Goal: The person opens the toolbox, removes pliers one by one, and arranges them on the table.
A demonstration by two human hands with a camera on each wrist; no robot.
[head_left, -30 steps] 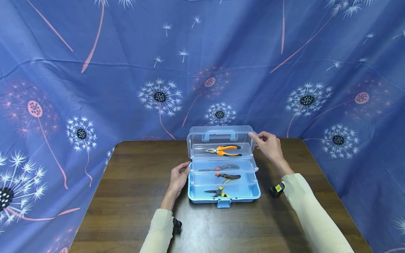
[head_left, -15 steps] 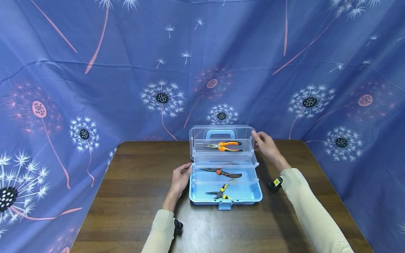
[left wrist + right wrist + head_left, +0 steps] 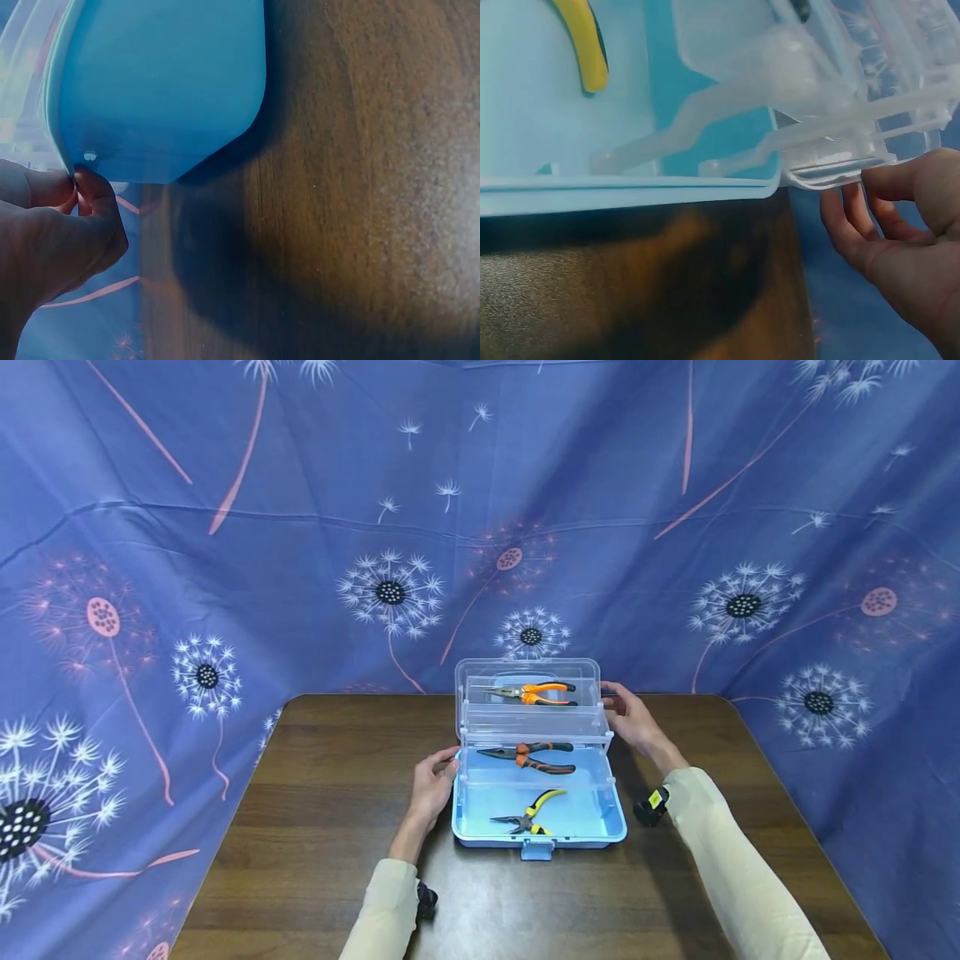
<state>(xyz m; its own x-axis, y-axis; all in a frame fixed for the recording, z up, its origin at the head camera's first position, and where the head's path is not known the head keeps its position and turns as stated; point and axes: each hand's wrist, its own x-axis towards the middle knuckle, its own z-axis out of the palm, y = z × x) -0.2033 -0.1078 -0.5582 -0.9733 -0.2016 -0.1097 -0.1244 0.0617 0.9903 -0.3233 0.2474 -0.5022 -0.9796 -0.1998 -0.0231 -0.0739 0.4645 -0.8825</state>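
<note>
A light blue toolbox (image 3: 540, 841) stands with its clear lid (image 3: 528, 667) swung back and its see-through trays (image 3: 480, 722) fanned out. My left hand (image 3: 431, 787) pinches the box's left rear rim between thumb and fingers, as the left wrist view shows. My right hand (image 3: 633, 722) holds the lid's right edge, thumb at the edge and fingers curled beneath. Orange-handled long-nose pliers (image 3: 534, 693) lie in the upper tray. Pliers with black-and-orange handles (image 3: 528, 757) lie in the tray below. Yellow-handled pliers (image 3: 534, 812) rest in the box bottom.
The box stands on a dark brown wooden table (image 3: 322, 810), towards its back edge. A blue dandelion-print cloth (image 3: 300, 585) hangs behind the table. A latch (image 3: 537, 850) hangs down at the box's front.
The lid has tipped further back and the trays have lifted and spread backward, uncovering more of the lower pliers. My right hand has moved slightly down with the lid; my left hand stays at the rim.
</note>
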